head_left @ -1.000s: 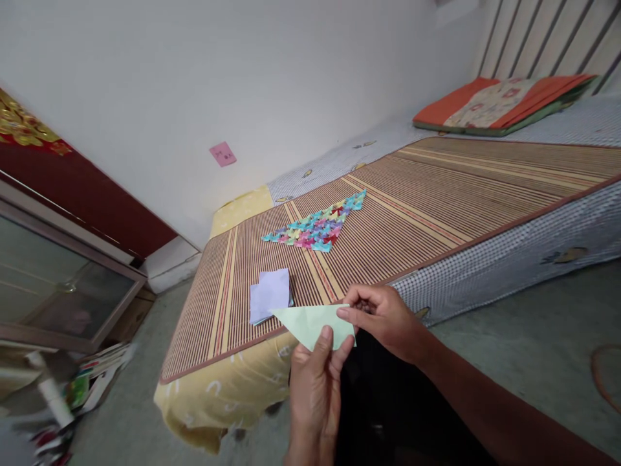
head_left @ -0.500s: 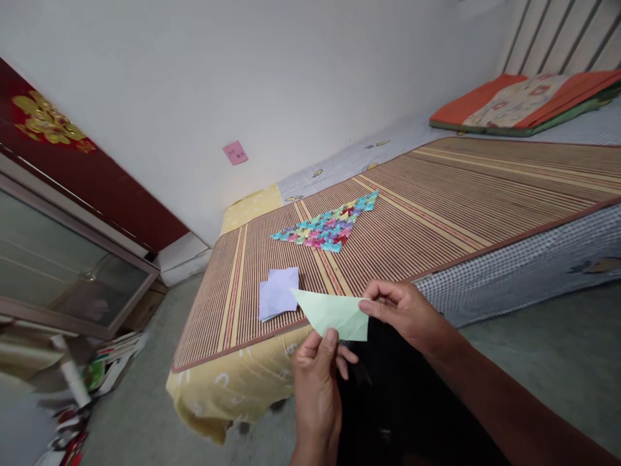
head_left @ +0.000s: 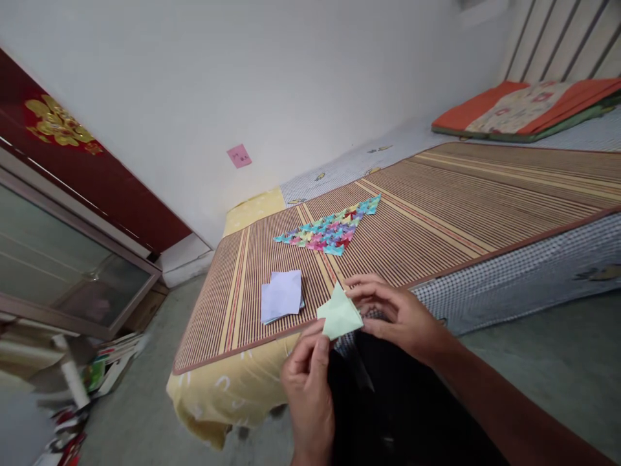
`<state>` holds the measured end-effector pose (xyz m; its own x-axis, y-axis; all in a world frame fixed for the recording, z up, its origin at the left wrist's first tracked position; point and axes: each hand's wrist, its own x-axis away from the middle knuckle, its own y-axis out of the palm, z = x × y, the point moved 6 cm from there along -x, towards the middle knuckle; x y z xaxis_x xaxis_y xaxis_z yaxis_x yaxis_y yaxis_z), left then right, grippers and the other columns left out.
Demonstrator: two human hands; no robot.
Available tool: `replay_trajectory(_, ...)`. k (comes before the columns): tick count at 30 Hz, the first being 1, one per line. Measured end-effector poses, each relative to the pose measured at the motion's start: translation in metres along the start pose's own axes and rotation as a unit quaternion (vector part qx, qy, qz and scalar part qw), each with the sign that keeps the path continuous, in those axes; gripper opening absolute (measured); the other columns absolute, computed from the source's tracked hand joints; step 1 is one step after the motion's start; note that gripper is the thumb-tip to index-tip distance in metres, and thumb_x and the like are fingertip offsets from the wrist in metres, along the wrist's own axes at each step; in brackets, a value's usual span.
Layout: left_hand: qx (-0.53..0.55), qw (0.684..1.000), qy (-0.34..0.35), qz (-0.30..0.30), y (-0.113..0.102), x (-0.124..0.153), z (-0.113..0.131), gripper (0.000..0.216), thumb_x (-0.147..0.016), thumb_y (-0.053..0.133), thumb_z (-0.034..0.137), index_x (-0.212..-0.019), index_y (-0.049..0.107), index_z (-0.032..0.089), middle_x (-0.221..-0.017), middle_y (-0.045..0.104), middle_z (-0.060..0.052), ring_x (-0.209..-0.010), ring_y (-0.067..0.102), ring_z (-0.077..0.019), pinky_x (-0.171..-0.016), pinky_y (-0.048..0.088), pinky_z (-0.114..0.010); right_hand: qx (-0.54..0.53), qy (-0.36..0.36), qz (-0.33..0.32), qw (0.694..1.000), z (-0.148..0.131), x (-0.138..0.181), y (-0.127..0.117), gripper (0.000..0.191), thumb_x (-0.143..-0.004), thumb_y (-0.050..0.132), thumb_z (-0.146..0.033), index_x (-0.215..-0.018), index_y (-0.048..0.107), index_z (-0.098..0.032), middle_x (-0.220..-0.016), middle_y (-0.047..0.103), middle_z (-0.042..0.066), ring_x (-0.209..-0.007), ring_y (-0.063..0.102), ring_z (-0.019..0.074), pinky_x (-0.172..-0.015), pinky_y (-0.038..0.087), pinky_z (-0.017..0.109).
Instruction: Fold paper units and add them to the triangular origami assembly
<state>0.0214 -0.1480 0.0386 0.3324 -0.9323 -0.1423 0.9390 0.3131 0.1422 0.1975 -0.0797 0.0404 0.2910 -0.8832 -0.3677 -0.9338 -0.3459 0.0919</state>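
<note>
A pale green paper (head_left: 339, 314), folded into a small triangle, is held between both hands over the near edge of the bed. My left hand (head_left: 308, 382) pinches its lower corner from below. My right hand (head_left: 395, 314) grips its right side with fingers curled. On the striped bamboo mat (head_left: 436, 213) behind lies a small stack of lilac paper squares (head_left: 281, 296). Farther back lies a multicoloured triangle of joined folded paper pieces (head_left: 332, 230).
The mat covers a bed with a checked sheet (head_left: 524, 275) and a yellow sheet (head_left: 223, 395). An orange folded quilt (head_left: 524, 107) lies at the far end. A pink note (head_left: 239, 156) is stuck on the white wall. A dark red glass-fronted cabinet (head_left: 63, 259) and floor clutter (head_left: 72, 388) stand left.
The green paper went from a long flat triangle to a smaller, more folded triangle. Both hands moved closer together around it.
</note>
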Motion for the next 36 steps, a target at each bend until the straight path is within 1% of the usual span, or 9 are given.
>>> replay_trajectory(2, -0.080, 0.995, 0.055, 0.012, -0.002, 0.002, 0.012, 0.012, -0.088, 0.072, 0.025, -0.080, 0.080, 0.021, -0.106, 0.077, -0.007, -0.105, 0.068, -0.0235, -0.097, 0.050, -0.031, 0.025, -0.001, -0.036, 0.999, -0.008, 0.002, 0.007, 0.037, -0.077, 0.082, -0.027, -0.112, 0.073, -0.026, -0.149, 0.046, 0.010, -0.130, 0.053, 0.0293, -0.105, 0.047, 0.042)
replay_trajectory(4, -0.128, 0.986, 0.100, 0.022, -0.003, 0.004, 0.023, 0.010, -0.086, 0.073, 0.020, -0.079, 0.080, 0.022, -0.107, 0.077, -0.009, -0.105, 0.068, -0.0253, -0.098, 0.049, -0.033, 0.014, 0.009, -0.046, 0.999, -0.012, 0.004, 0.015, 0.025, -0.077, 0.083, -0.032, -0.099, 0.076, -0.023, -0.141, 0.053, 0.009, -0.133, 0.049, 0.0303, -0.109, 0.042, 0.042)
replay_trajectory(8, -0.139, 0.981, 0.134, -0.006, 0.003, 0.007, 0.030, 0.015, -0.075, 0.080, 0.010, -0.083, 0.083, 0.022, -0.103, 0.078, -0.013, -0.104, 0.069, -0.0285, -0.101, 0.048, -0.038, -0.075, 0.093, 0.028, 0.992, -0.002, 0.006, 0.024, 0.028, -0.086, 0.072, -0.041, -0.071, 0.062, -0.020, -0.082, 0.062, 0.002, -0.078, 0.061, 0.0171, -0.071, 0.051, 0.028)
replay_trajectory(12, -0.059, 0.991, 0.111, 0.033, 0.006, 0.012, 0.026, 0.017, -0.068, 0.085, 0.010, -0.081, 0.082, 0.021, -0.108, 0.077, -0.015, -0.109, 0.068, -0.0296, -0.103, 0.048, -0.037, -0.064, 0.105, 0.076, 0.990, 0.006, 0.008, 0.028, 0.028, -0.081, 0.073, -0.037, -0.068, 0.053, -0.021, -0.067, 0.050, -0.004, -0.061, 0.048, 0.0128, -0.057, 0.042, 0.024)
replay_trajectory(17, 0.036, 0.995, 0.029, 0.089, 0.010, 0.013, 0.011, 0.065, -0.073, 0.084, 0.014, -0.132, 0.062, 0.031, -0.148, 0.056, -0.010, -0.104, 0.071, -0.0216, -0.087, 0.057, -0.028, 0.013, 0.038, 0.103, 0.994, -0.001, 0.009, 0.023, 0.020, -0.085, 0.067, -0.028, -0.070, 0.055, -0.021, -0.072, 0.055, -0.001, -0.068, 0.054, 0.0157, -0.062, 0.045, 0.027)
replay_trajectory(20, 0.104, 0.990, -0.072, 0.054, 0.012, 0.005, -0.002, 0.073, -0.069, 0.088, 0.015, -0.135, 0.057, 0.025, -0.137, 0.063, -0.013, -0.098, 0.074, -0.0207, -0.084, 0.058, -0.028, 0.089, -0.001, 0.088, 0.992, -0.009, 0.007, 0.017, 0.018, -0.087, 0.065, -0.023, -0.071, 0.056, -0.021, -0.074, 0.060, 0.000, -0.071, 0.057, 0.0170, -0.066, 0.046, 0.029)
replay_trajectory(25, 0.138, 0.967, -0.206, -0.066, 0.019, -0.002, -0.010, 0.025, -0.080, 0.081, 0.032, -0.093, 0.074, 0.012, -0.087, 0.077, -0.010, -0.084, 0.076, -0.0240, -0.073, 0.060, -0.030, 0.119, -0.003, 0.060, 0.991, -0.015, 0.002, 0.006, 0.018, -0.087, 0.064, -0.021, -0.070, 0.057, -0.021, -0.076, 0.063, 0.000, -0.071, 0.059, 0.0170, -0.066, 0.046, 0.028)
replay_trajectory(32, 0.090, 0.959, -0.222, -0.152, 0.031, -0.009, -0.014, 0.032, -0.078, 0.082, 0.035, -0.094, 0.078, 0.008, -0.076, 0.077, -0.013, -0.062, 0.074, -0.0188, -0.055, 0.054, -0.021, 0.072, 0.053, 0.037, 0.995, -0.005, 0.001, 0.009, 0.016, -0.084, 0.066, -0.023, -0.072, 0.058, -0.020, -0.071, 0.058, -0.002, -0.064, 0.056, 0.0145, -0.060, 0.045, 0.026)
replay_trajectory(36, 0.099, 0.963, -0.211, -0.134, 0.030, -0.012, -0.017, 0.031, -0.074, 0.085, 0.035, -0.090, 0.077, 0.009, -0.074, 0.077, -0.011, -0.056, 0.071, -0.0171, -0.051, 0.053, -0.021, 0.055, 0.025, -0.040, 0.997, -0.011, 0.002, 0.016, 0.007, -0.083, 0.074, -0.025, -0.085, 0.070, -0.020, -0.090, 0.065, 0.001, -0.083, 0.062, 0.0180, -0.077, 0.049, 0.029)
